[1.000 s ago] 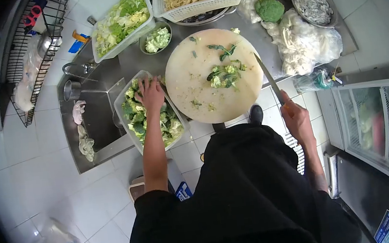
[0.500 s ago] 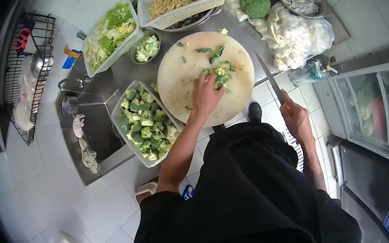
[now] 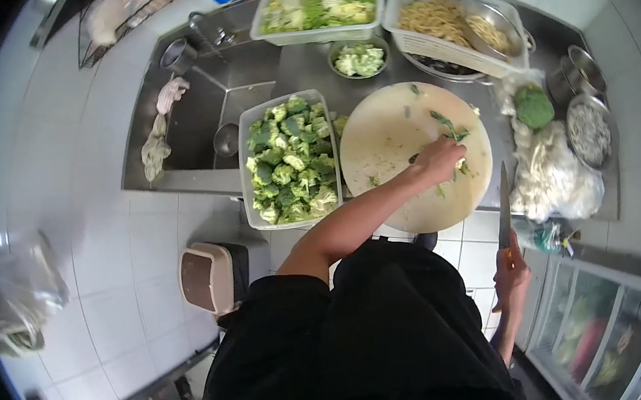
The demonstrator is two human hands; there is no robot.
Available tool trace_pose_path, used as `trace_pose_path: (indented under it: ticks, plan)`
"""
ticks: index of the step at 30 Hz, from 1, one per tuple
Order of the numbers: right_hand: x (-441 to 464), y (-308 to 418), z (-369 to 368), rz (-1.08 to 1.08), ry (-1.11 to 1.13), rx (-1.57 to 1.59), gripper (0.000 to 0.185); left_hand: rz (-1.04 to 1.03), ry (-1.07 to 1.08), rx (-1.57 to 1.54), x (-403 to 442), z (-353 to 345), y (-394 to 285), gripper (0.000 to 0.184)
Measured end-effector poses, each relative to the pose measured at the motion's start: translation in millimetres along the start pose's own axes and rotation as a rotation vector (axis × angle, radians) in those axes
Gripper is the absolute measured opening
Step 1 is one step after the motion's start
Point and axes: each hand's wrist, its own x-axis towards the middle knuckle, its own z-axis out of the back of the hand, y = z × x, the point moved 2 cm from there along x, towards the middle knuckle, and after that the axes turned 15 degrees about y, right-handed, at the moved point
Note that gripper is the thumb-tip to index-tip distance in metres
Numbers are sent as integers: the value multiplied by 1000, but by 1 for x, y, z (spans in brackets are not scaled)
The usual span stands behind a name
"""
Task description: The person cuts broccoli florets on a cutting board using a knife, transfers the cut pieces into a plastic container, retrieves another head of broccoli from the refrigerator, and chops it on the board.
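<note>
One knife (image 3: 505,209) fills the closed right hand (image 3: 512,276); the left hand (image 3: 440,161) touches scraps (image 3: 462,166), grip unclear.

The desk (image 3: 298,76) is softly shiny metal, the board (image 3: 370,135) smooth and matt, the tub (image 3: 335,159) translucent plastic, the knife blade (image 3: 505,207) metal, the broccoli (image 3: 292,160) rough.

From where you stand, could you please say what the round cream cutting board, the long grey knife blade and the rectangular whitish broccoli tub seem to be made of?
Round cream cutting board: wood or plastic, I can't tell; matt, with darker stains.
Long grey knife blade: probably steel, with a dull sheen.
Rectangular whitish broccoli tub: likely plastic; its thin walls look milky.
</note>
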Motion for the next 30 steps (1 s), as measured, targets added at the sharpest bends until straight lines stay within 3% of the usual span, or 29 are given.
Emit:
trace_pose_path:
  ticks: [4,6,8,9,10,11,13,14,15,18,20,23,25,27,30]
  plan:
    - [8,8,1,29,37,-21,52,7,-115,-157,-31,34,1,24]
    - [9,20,0,-32,74,-25,55,-20,-413,-379,-68,66,4,25]
    - [13,15,-2,7,64,-72,55,81,-545,-499,-116,96,25,33]
    - [11,30,-3,-13,86,-49,55,148,-616,-442,-145,110,39,34]
    - [13,32,-5,-11,92,-56,55,379,-520,-536,-176,130,49,32]
    - [14,32,-8,8,97,-73,55,434,-614,-539,-200,140,68,30]
    - [20,37,-12,33,99,-91,55,732,-526,-668,-249,170,96,29]
    - [22,39,-15,30,117,-108,55,668,-671,-363,-267,157,144,31]
    - [22,40,-17,21,131,-126,55,711,-657,-187,-286,167,160,35]
    - [17,79,-23,-19,165,-126,54,748,-565,-349,-314,170,218,45]
    - [22,68,-28,-2,145,-148,54,806,-300,-70,-306,178,221,59]
    - [17,78,-32,-2,105,-126,54,625,-429,89,-264,188,216,62]
    - [13,76,-37,16,67,-122,53,433,-338,-84,-208,194,191,62]
    - [7,77,-40,5,33,-125,52,363,-24,182,-152,167,190,64]
    - [-10,85,-44,-62,-27,-89,52,399,610,373,-92,142,203,60]
